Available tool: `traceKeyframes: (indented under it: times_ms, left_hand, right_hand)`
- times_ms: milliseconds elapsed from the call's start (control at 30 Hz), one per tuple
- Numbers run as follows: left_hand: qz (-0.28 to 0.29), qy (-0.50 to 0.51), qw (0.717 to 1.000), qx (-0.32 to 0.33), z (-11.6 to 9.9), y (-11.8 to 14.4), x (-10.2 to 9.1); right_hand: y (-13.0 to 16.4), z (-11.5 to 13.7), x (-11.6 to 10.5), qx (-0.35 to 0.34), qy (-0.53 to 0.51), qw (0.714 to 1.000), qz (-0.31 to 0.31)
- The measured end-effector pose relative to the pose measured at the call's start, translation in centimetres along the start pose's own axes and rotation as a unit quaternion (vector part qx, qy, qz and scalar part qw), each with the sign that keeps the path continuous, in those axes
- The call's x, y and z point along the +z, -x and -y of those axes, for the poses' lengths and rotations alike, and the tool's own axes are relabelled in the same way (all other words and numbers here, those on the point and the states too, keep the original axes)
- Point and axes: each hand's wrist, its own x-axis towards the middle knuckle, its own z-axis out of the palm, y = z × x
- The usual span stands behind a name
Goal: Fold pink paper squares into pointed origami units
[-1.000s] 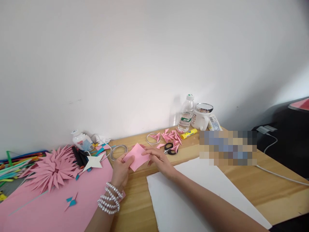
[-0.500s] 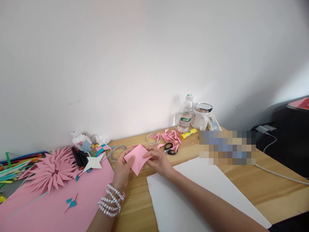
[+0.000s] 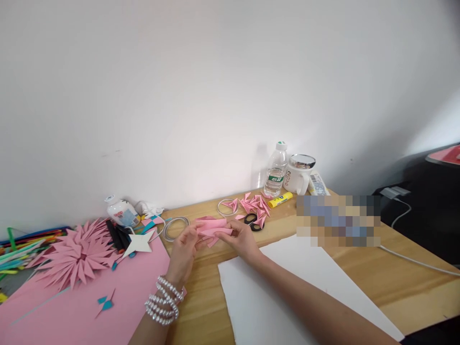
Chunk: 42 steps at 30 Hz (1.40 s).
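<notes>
So both hands pinch a thin pink paper square, creased nearly flat, between left hand and right hand. Black-handled scissors sit just past the right hand on the woodgrain desk.

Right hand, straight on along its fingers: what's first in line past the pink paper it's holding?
Likely the coiled white cable: the right hand points left and slightly away, across the pink paper. Depth is unclear.
</notes>
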Motion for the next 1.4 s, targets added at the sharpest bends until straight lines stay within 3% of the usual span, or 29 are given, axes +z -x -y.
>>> traceKeyframes:
  times_ms: [67,200,400,533,1033,1233,1400]
  left_hand:
    - [0.010,-0.048,0.999,0.002,0.2,0.0,-0.2]
    - [-0.039,-0.132,0.990,0.006,0.7,-0.2,-0.3]
    - [-0.063,-0.053,0.996,0.023,0.7,-0.2,0.3]
    - [-0.083,-0.051,0.995,0.007,0.9,-0.2,0.2]
    - [-0.093,-0.020,0.995,-0.029,1.1,0.1,0.3]
    - [-0.087,-0.009,0.995,-0.037,0.9,0.1,0.4]
    - [-0.094,-0.014,0.995,-0.039,0.8,0.2,0.5]
  right_hand:
    - [0.0,-0.1,-0.1,0.006,0.011,1.000,0.001]
    - [0.1,-0.3,0.1,0.024,-0.039,0.998,0.031]
    - [0.3,-0.1,0.5,0.086,-0.178,0.979,0.040]
    - [0.4,0.3,0.5,0.095,-0.230,0.967,0.058]
    - [0.4,-0.3,0.6,0.100,-0.176,0.978,0.053]
    - [0.5,-0.5,0.6,0.068,-0.082,0.994,0.030]
    - [0.4,-0.6,0.6,0.067,-0.073,0.995,0.027]
